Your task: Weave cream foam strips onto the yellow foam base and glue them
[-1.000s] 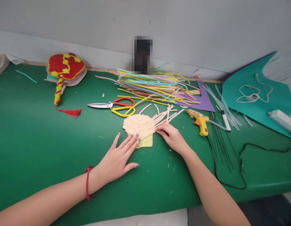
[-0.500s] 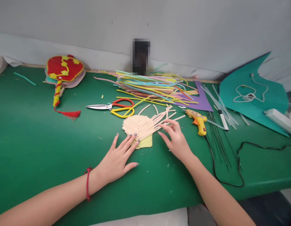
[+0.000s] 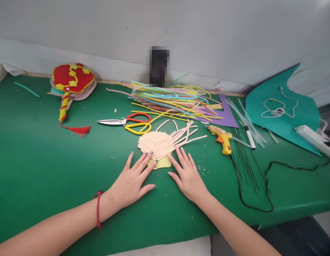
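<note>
A rounded piece of cream pipe cleaners (image 3: 155,144) lies flat on the green table, its strips set in a V pattern. Loose strip ends (image 3: 190,133) fan out to the upper right. Beneath it a pale yellow layer (image 3: 163,164) shows at the lower edge. My left hand (image 3: 135,177) rests with fingers spread, fingertips on the piece's lower left. At the lower right edge, my right hand (image 3: 187,174) has its fingers stretched out, their tips at the outermost strip. Neither hand grips anything. Just above the piece lie scissors (image 3: 127,121) with red and yellow handles.
Colourful pipe cleaners (image 3: 167,101) are heaped at the back. A yellow glue gun (image 3: 222,138) with a black cord lies right, beside a marker (image 3: 249,137) and clear glue sticks (image 3: 246,117). A red fan (image 3: 73,79) sits left; a power strip (image 3: 314,140) lies far right.
My right hand has come down and left from the loose strip ends, its curled fingers now stretched out at the piece's lower right edge. My left hand stays in place.
</note>
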The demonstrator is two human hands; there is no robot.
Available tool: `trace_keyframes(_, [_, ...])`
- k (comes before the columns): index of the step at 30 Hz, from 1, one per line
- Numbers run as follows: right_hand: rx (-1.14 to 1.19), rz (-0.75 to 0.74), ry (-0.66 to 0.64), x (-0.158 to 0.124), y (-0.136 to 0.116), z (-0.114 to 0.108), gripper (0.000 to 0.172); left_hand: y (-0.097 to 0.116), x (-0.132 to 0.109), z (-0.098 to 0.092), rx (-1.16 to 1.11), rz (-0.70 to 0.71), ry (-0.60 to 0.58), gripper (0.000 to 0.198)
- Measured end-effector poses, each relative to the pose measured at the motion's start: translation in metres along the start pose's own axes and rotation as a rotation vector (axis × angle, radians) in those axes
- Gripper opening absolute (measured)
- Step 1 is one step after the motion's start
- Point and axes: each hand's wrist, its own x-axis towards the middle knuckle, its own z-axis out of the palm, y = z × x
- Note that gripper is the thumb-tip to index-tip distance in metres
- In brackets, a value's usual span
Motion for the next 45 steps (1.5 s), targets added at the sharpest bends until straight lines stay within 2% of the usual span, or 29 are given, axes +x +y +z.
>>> trace_keyframes(11, [-0.076,0.072,-0.036,0.001,-0.001,0.002,0.052,0.0,0.0,0.001,0.046,0.005,0.0,0.062])
trace_keyframes(22, [-0.066,0.072,-0.006,0.003,-0.004,0.001,0.052,0.0,0.001,-0.001,0.049,0.026,0.021,0.058])
trace_keyframes(26, [0.028,0.059,0.067,0.002,-0.004,-0.001,0.051,0.0,0.001,-0.004,0.019,0.021,0.036,0.054])
trace_keyframes(30, [0.234,0.062,0.27,0.002,-0.002,-0.004,0.05,0.0,0.0,-0.003,0.022,0.023,0.032,0.055])
trace_keyframes(31, [0.291,0.078,0.341,0.002,-0.001,-0.005,0.044,0.0,0.0,-0.003,0.029,0.028,0.03,0.055])
trace_keyframes(33, [0.395,0.136,0.469,0.003,0.003,-0.007,0.021,0.0,0.0,-0.002,0.04,0.034,0.025,0.056])
trace_keyframes(34, [0.441,0.171,0.512,0.004,0.005,-0.008,0.009,0.0,0.0,-0.002,0.043,0.037,0.022,0.056])
trace_keyframes(35, [0.484,0.201,0.537,0.004,0.007,-0.009,0.003,0.0,0.0,-0.002,0.045,0.039,0.021,0.056])
trace_keyframes(38, [0.57,0.239,0.536,0.005,0.012,-0.01,0.014,0.0,0.0,-0.002,0.051,0.043,0.018,0.056])
trace_keyframes(45, [0.561,0.156,0.43,0.003,0.015,-0.007,0.013,0.0,0.001,-0.003,0.043,0.043,0.02,0.055])
